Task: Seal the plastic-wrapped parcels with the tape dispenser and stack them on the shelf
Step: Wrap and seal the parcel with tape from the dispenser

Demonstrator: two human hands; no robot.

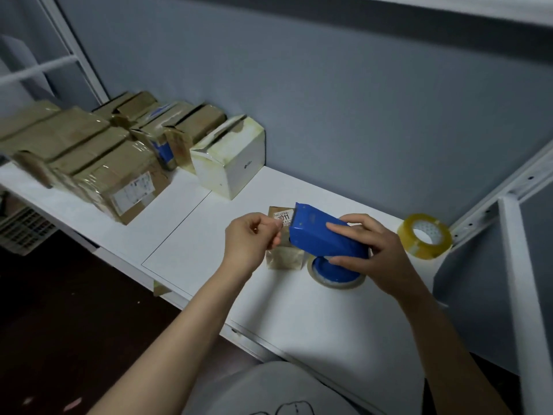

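Where the white shelf board (185, 250) runs from 9 o'clock down toward 5 o'clock, its front edge cuts diagonally across the view, and both forearms reach over it from 6 o'clock. Open board lies between the hands and the white carton (236, 163) at 11 o'clock, and more lies toward 7 o'clock along the front edge. From 9 to 10 o'clock the board is filled by stacked plastic-wrapped parcels (89, 151), brown and glossy, packed together back to the grey wall (359, 100). Toward 3 o'clock the room closes: a spare roll of clear tape (425, 236) lies flat near the white frame post (516, 280). A small brown parcel (284, 260) lies flat near the middle of the board, its printed label (283, 217) at the far end, partly hidden by the blue tape dispenser (320, 235) held over it. The dispenser's long axis runs from 10 o'clock to 4 o'clock, with the toothed cutter end pointing to 10 o'clock. Its tape roll (335, 283) hangs below toward 6 o'clock, close to the board. The right hand (374, 250) clamps round the dispenser's rear body, one finger laid along the top. The left hand (251, 238) has curled fingers, tips pinched together just beside the cutter and label; whether they nip a tape end, the parcel or nothing cannot be told.
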